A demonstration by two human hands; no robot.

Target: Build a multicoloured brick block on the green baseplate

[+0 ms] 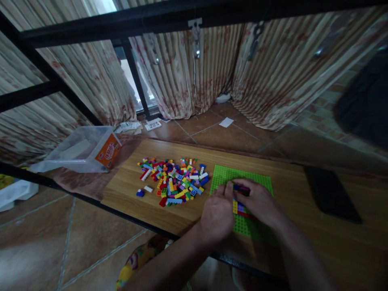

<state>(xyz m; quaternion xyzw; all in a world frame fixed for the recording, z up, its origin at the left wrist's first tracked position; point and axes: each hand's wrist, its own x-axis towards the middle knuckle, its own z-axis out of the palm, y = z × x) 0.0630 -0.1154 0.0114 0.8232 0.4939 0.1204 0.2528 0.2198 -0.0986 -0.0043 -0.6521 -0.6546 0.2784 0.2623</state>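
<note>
- Your left hand [217, 213] rests curled on the green baseplate [226, 174], its near-left edge.
- Your right hand [257, 202] pinches a dark brick [241, 188] over the baseplate's middle.

My left hand [217, 216] and right hand [257, 202] pinch a small dark plastic brick [241, 188] over the green studded baseplate [226, 176], above a short row of coloured bricks [239, 208]. A loose multicoloured brick pile [172, 182] lies just left on the wooden tabletop [127, 188].
</note>
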